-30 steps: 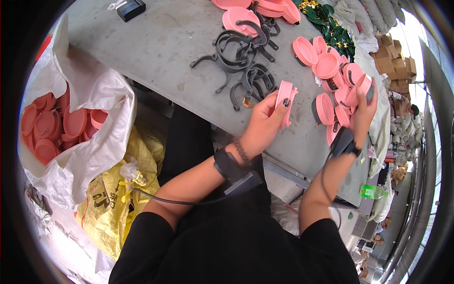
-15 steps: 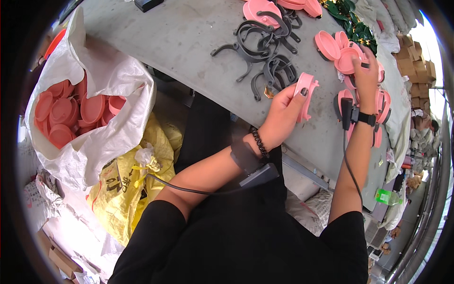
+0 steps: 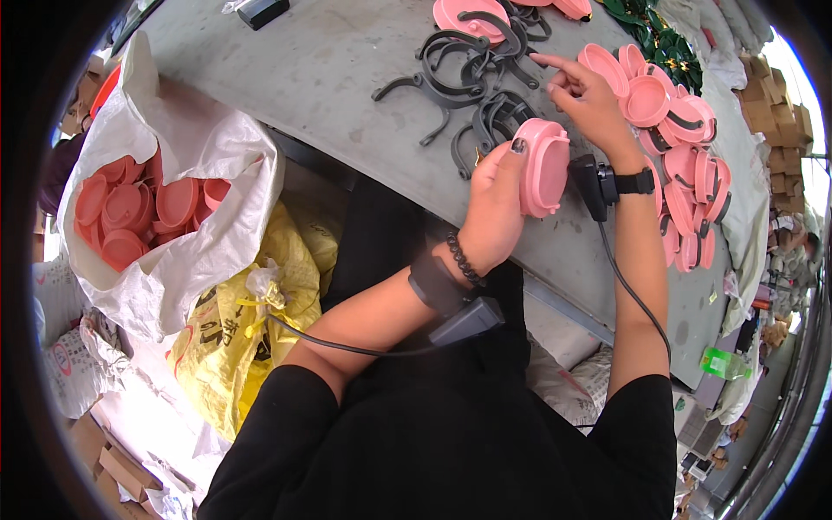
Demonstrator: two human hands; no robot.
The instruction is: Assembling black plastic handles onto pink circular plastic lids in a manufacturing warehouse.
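My left hand [image 3: 494, 208] is closed round the edge of a pink oval plastic lid [image 3: 546, 169], its thumb on the rim and the lid tilted up over the table's near edge. My right hand [image 3: 591, 106] is empty, index finger stretched out toward a tangled pile of dark grey curved plastic handles [image 3: 446, 65]; the other fingers are partly bent. The fingertip is close to the pile's right side; whether it touches a handle I cannot tell. To the right of that hand lies a cluster of pink lids [image 3: 648, 102], several with grey handles fitted.
A white woven sack [image 3: 217, 130] of pink lids stands left of the grey table [image 3: 321, 78], above a tied yellow bag [image 3: 230, 364]. More pink lids [image 3: 468, 17] lie beyond the handles. Dark green parts [image 3: 663, 52] are heaped at the far right. A green bottle [image 3: 724, 364] is at the right.
My right hand has left the pink lid cluster and moved left to the grey handles, empty. My left hand has turned the lid so its broad face shows.
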